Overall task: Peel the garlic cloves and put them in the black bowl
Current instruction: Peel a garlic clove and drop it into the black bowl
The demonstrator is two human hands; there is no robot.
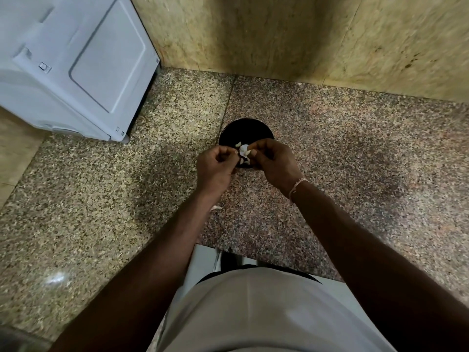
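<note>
A black bowl stands on the speckled granite counter, with a few pale peeled cloves visible inside it. Both my hands hover over the bowl's near side. My right hand pinches a whitish garlic clove between thumb and fingertips. My left hand has its fingers curled, and its fingertips meet the same clove from the left. The near part of the bowl is hidden behind my hands.
A white appliance stands at the back left of the counter. A yellowish stone wall rises behind the bowl. A scrap of garlic skin lies on the counter by my left wrist. The counter's front edge runs just before my body.
</note>
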